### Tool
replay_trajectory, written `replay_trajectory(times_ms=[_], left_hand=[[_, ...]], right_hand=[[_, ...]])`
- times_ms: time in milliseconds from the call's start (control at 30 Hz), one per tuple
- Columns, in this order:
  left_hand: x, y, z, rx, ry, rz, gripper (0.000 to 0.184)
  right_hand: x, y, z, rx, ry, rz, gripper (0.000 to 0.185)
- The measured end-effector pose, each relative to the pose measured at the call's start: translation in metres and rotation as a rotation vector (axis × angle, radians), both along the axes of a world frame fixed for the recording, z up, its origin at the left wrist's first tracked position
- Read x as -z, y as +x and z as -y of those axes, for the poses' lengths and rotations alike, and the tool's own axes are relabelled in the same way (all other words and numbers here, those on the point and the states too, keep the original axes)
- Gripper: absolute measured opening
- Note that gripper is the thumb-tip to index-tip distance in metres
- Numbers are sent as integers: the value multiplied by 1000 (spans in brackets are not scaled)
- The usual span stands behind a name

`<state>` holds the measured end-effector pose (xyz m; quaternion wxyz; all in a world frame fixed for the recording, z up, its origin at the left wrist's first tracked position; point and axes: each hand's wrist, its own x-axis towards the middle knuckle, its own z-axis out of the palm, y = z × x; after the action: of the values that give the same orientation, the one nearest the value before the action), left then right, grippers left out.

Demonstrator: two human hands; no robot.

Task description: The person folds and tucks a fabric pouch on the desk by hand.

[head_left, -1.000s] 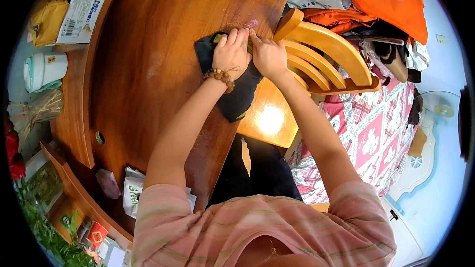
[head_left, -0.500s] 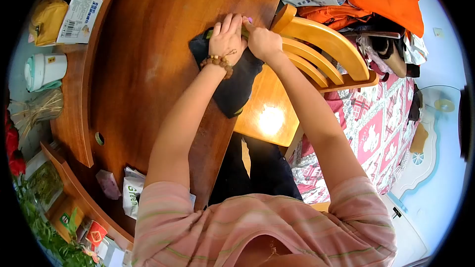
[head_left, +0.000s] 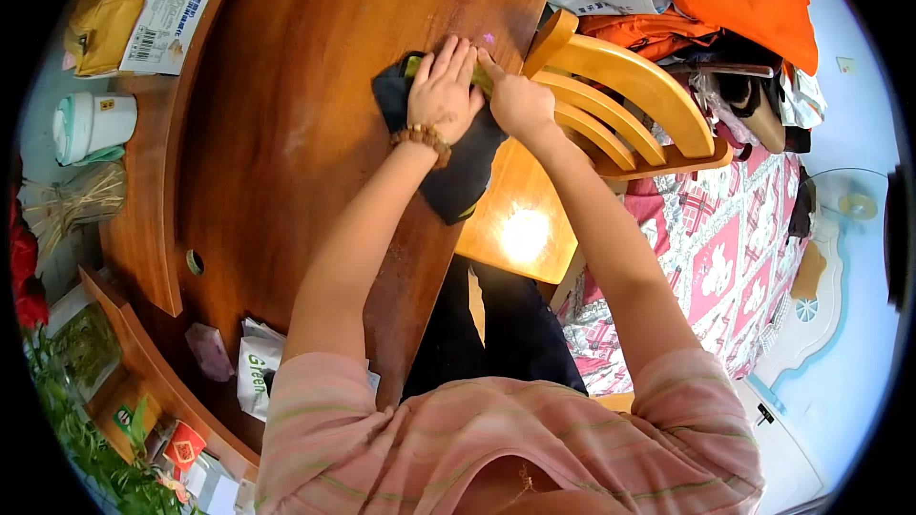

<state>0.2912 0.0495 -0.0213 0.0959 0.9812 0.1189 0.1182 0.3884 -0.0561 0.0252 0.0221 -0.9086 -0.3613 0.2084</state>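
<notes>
Cloth (head_left: 456,186) under two hands at the counter's edge

Dark cloth lies on the wooden counter (head_left: 296,133), reaching the edge beside the chair (head_left: 639,86); whether it hangs over is hard to tell. A yellow-green strip (head_left: 413,67) shows along its far side, and a small touch of the same colour at its near corner.

The left hand (head_left: 445,95) rests palm down on the cloth, its fingers straight, laid across the strip and grasping nothing visible. A beaded bracelet (head_left: 423,141) circles that wrist. The right hand (head_left: 521,105) is just beside it, index finger stretched forward and the other fingers curled under; I cannot tell whether they pinch the cloth. A small purple star (head_left: 489,37) sits on the counter just beyond the fingertips.

The chair stands against the same edge, light glaring on its seat. Past it are a bed (head_left: 720,272) with a pink patterned cover and an orange bag (head_left: 749,0) atop a pile. Well to the left, a pink stone (head_left: 210,351) lies near a white packet (head_left: 258,372) marked "Green". Farther left are a box (head_left: 164,27) and a white tub (head_left: 97,126).
</notes>
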Motion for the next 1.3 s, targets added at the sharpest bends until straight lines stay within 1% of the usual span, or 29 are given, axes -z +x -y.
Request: replay_trajectory(times_ms=[67,133,167,200,233,267,300,333,367,400,467,533,567,600,633,667,733,767,800,867,933,1000,1033,1100,1133,1200,1267,1300], left_hand=[[0,-5,2,3,-30,12,61],[1,4,-1,-21,-37,27,64],[1,12,-5,-41,35,7,65],[2,17,-8,-46,49,8,65],[4,18,-8,-53,55,13,64],[5,17,-7,-60,61,15,63],[5,13,-5,-57,63,14,63],[3,7,-1,-55,53,4,63],[2,-1,3,-57,43,-8,62],[2,-9,6,-38,-18,18,62],[4,-14,7,-26,-48,35,61],[2,-1,1,-47,-5,29,61],[2,5,-2,-68,39,21,61],[5,11,-8,-62,37,57,62],[9,14,-9,-61,10,83,62],[11,12,-7,-62,-18,106,62],[2,-1,0,-33,4,-10,61],[4,-12,5,-16,-49,29,61],[3,-19,7,-6,-82,36,62],[3,-14,4,-3,-53,38,62],[4,5,-6,-30,-15,49,59],[3,23,-16,-21,14,50,56],[5,21,-13,-25,-10,51,56],[1,14,-10,-20,-34,41,56],[0,3,-4,-15,-42,25,56],[0,-15,5,-6,-122,14,59],[3,-9,1,4,-117,53,59],[1,0,-3,-19,-70,40,58]], right_hand=[[2,-6,3,0,-20,10,61],[4,1,-5,-21,-34,39,59],[10,8,-13,-55,-3,148,55],[6,10,-20,-91,32,261,52],[-10,7,-26,-91,-36,266,46],[-1,4,-23,-91,-39,263,46],[18,1,-19,-167,73,382,46],[23,-2,-18,-242,186,502,47],[28,-9,-6,-228,267,435,49],[31,-15,-1,-233,272,434,49],[39,-21,7,-191,302,426,52],[36,-11,-1,-192,326,436,54],[36,-4,-5,-153,340,345,54],[35,2,-9,-117,362,261,55],[33,2,-9,-98,327,222,55],[32,-6,-4,-99,324,218,55],[35,-23,5,-72,326,332,56],[36,-32,11,-57,293,270,58],[35,-32,10,-58,295,268,58],[36,-32,8,-67,303,282,58],[37,-13,-7,-82,323,363,58],[41,6,-16,-54,404,298,55],[44,2,-11,-56,398,296,55],[48,-2,-4,-21,495,234,55],[44,-12,5,-26,439,242,56],[42,-29,15,11,454,214,59],[46,-19,4,-15,483,250,59],[48,-13,-3,-43,511,278,59]])
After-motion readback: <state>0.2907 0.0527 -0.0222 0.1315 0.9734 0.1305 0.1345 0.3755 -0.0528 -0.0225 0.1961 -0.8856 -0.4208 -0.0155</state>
